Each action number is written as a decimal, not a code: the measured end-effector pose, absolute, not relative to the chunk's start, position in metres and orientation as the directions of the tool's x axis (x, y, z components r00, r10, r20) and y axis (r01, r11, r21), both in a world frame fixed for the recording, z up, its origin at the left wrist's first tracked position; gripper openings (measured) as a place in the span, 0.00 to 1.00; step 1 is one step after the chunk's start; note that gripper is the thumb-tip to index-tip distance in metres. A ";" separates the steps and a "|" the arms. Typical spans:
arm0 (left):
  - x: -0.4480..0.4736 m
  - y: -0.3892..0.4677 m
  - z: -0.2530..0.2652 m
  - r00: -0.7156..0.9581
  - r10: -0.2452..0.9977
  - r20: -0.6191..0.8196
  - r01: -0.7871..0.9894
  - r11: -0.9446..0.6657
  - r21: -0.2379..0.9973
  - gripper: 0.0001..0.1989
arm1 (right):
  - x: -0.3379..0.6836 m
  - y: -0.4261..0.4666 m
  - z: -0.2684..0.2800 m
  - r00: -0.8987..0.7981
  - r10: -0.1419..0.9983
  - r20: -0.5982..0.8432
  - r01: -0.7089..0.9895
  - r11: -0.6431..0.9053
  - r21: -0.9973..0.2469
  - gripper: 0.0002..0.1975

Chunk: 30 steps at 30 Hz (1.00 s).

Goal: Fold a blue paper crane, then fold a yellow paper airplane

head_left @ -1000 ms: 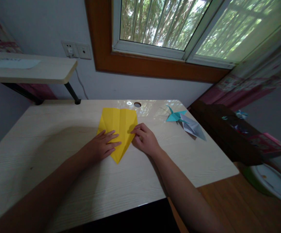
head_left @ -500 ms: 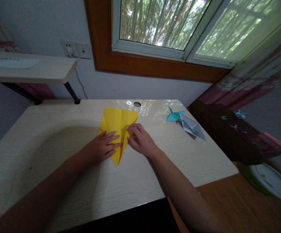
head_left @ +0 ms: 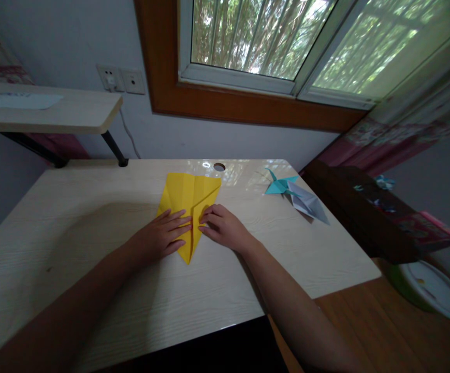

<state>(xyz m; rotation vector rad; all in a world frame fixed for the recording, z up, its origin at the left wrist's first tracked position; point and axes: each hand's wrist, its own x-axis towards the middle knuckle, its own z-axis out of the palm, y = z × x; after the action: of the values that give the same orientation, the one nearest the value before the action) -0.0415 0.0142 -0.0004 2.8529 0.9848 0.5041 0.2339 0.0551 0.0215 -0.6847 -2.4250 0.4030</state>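
A creased yellow sheet of origami paper lies on the pale wood-grain table, its pointed end toward me. Its right side is folded over toward the middle crease. My left hand rests flat on the left part of the paper, fingers spread and pointing right. At the right folded edge, my right hand has its fingers bent and pinched on the paper flap; the exact fingertip contact is partly hidden.
A teal folded paper bird and a grey-white folded paper piece sit at the table's right rear. A raised shelf on black legs stands at the left rear. A round cable hole is near the back edge.
The paper's right flap has come over to the left, toward the middle crease. My right hand has shifted slightly left and down with it. My left hand stays put.
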 end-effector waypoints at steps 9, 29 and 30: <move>-0.041 0.014 0.001 0.721 0.610 0.328 0.571 -0.791 0.218 0.23 | 0.232 0.053 0.021 -0.742 0.513 0.432 0.340 0.843 -0.417 0.15; -0.040 0.012 0.003 0.693 0.656 0.299 0.595 -0.755 0.277 0.22 | 0.229 0.052 0.017 -0.741 0.581 0.337 0.512 0.814 -0.276 0.27; -0.040 0.012 0.003 0.692 0.658 0.296 0.597 -0.753 0.277 0.22 | 0.229 0.052 0.017 -0.738 0.589 0.330 0.525 0.808 -0.268 0.28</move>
<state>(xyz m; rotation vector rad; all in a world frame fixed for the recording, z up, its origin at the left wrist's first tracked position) -0.0401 0.0118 0.0033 2.7417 1.0251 0.5729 0.2288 0.0522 0.0168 -0.8364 -2.5918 0.2194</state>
